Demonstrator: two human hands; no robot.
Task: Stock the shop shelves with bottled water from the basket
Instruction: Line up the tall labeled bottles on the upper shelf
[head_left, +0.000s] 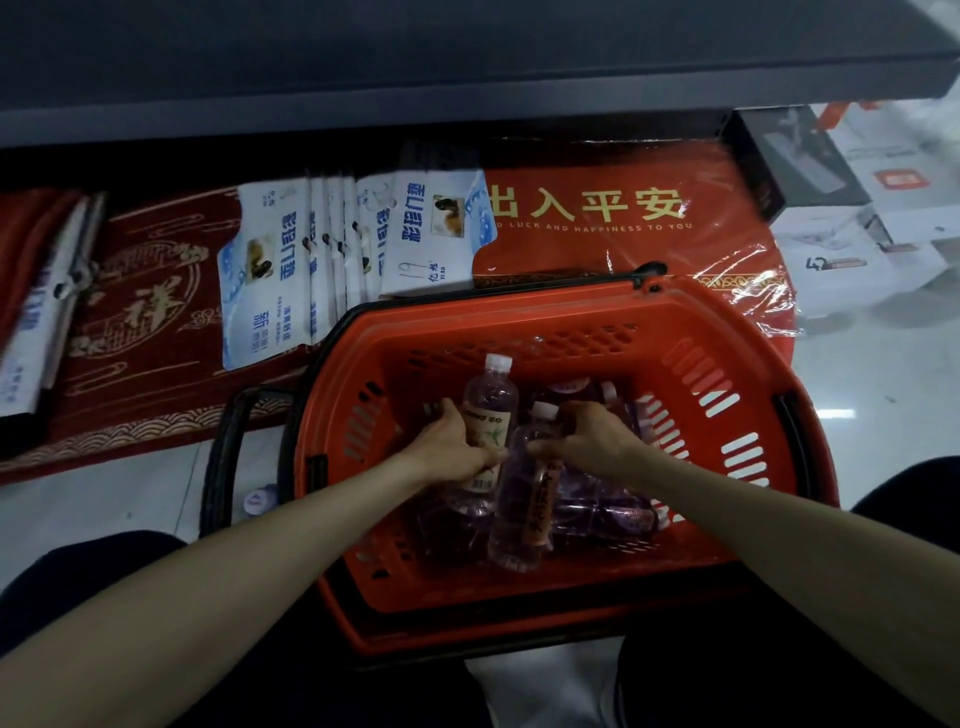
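An orange plastic basket (519, 322) with black handles sits on the floor between my knees. Several clear water bottles with white caps lie in its bottom (597, 512). My left hand (457, 441) is wrapped around one bottle (488, 405) with a pale label, its cap pointing away from me. My right hand (592, 439) grips a second bottle (519, 519) that has an orange label and stands a little nearer to me. Both bottles are still inside the basket. A dark shelf edge (467, 93) runs across the top of the view.
Red doormats (145, 312) with white-and-blue paper labels (270, 270) lie under the shelf, beyond the basket. A wrapped red mat (597, 228) with gold characters lies behind the basket. White boxes (857, 244) stand at the right. A small bottle cap (260, 500) lies on the pale floor at the left.
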